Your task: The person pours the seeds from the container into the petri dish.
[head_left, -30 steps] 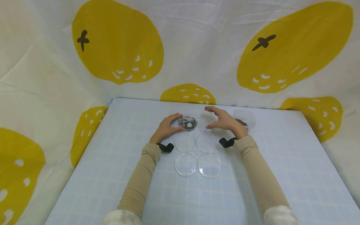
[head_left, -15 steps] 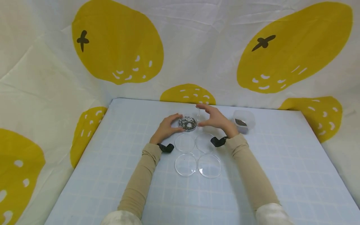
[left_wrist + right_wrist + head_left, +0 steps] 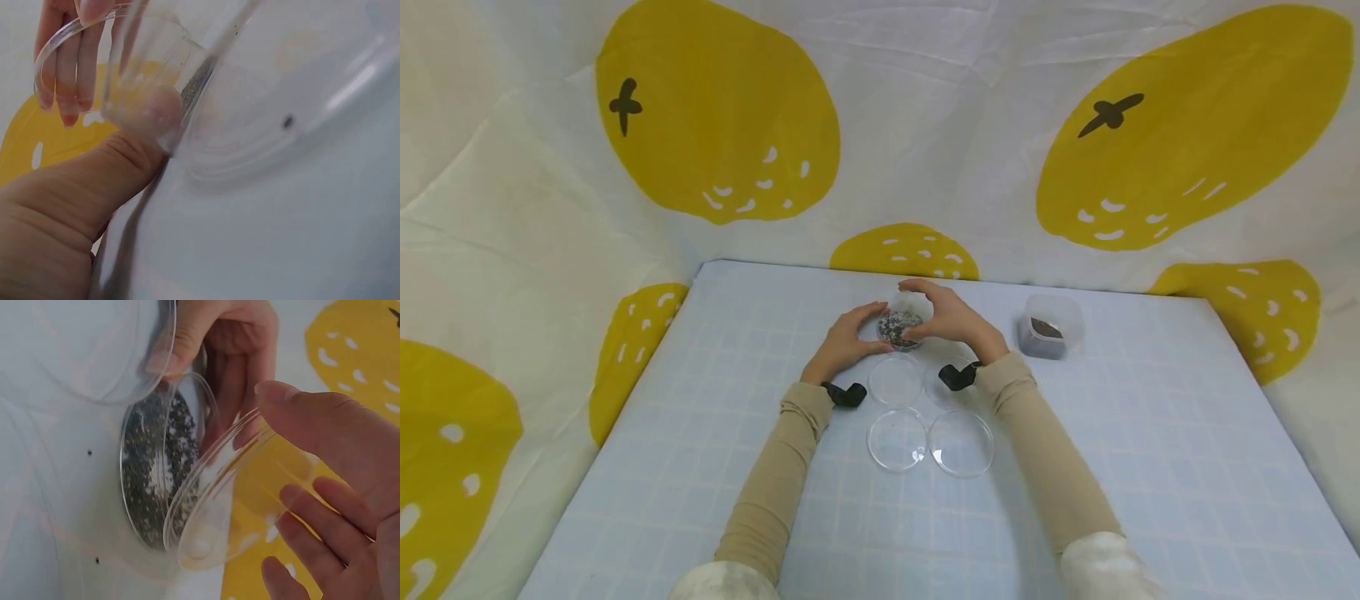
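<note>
My left hand (image 3: 842, 343) grips the left side of a clear petri dish (image 3: 144, 478) between thumb and fingers. Dark seed-like grains cover its floor, with white showing among them. My right hand (image 3: 953, 318) pinches a clear petri dish lid (image 3: 215, 503) by its rim. The lid tilts steeply above the filled dish, its lower edge overlapping the dish in the right wrist view. In the left wrist view, the left thumb (image 3: 128, 147) lies along the clear wall, and fingers of the right hand (image 3: 69, 69) hang behind the raised rim.
Nearer the body, several clear round dishes (image 3: 898, 440) lie in two columns on the pale blue checked cloth (image 3: 1150, 450). A translucent square tub (image 3: 1049, 327) with dark grains stands to the right. Loose dark grains (image 3: 97, 560) dot the cloth. A patterned fabric wall (image 3: 925, 125) rises behind the table.
My right hand has moved left with the clear lid, from beside the filled dish to over it. The square tub is now uncovered by the right arm. The left hand keeps its place.
</note>
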`<state>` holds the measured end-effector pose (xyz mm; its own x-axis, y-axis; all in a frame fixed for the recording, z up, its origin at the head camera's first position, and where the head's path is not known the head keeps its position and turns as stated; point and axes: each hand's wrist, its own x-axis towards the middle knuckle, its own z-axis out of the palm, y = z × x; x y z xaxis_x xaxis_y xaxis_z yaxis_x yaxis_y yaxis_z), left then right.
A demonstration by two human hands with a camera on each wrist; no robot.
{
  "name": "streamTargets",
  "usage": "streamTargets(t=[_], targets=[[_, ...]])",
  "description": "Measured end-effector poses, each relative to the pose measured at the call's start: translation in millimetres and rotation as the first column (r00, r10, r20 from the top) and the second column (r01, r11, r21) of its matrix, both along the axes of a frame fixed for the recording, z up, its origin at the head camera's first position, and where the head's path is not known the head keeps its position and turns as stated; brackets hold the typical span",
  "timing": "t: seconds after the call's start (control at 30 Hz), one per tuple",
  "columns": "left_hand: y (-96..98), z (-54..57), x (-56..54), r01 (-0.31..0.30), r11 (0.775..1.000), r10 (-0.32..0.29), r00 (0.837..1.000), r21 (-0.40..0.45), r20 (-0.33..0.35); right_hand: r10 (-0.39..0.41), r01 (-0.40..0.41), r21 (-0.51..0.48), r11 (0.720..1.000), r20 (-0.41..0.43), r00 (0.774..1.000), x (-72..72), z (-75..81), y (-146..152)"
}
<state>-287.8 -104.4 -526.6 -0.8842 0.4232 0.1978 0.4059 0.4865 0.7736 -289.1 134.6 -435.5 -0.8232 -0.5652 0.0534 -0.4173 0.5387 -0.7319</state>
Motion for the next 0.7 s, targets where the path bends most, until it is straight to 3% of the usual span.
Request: streamTargets(t=[0.37, 0.7], targets=[[2.3, 3.4, 2.5, -0.006, 1.0, 0.006, 1.0, 0.0, 0.026, 0.036, -0.039, 0.05, 0.998, 0.063, 0.997, -5.8, -11.7, -17], [2.0, 2.9, 2.9, -0.011, 1.0, 0.011, 1.0, 0.008, 0.026, 0.058, -0.066, 0.115, 0.991, 0.066, 0.996, -10.2, -18.1, -24]])
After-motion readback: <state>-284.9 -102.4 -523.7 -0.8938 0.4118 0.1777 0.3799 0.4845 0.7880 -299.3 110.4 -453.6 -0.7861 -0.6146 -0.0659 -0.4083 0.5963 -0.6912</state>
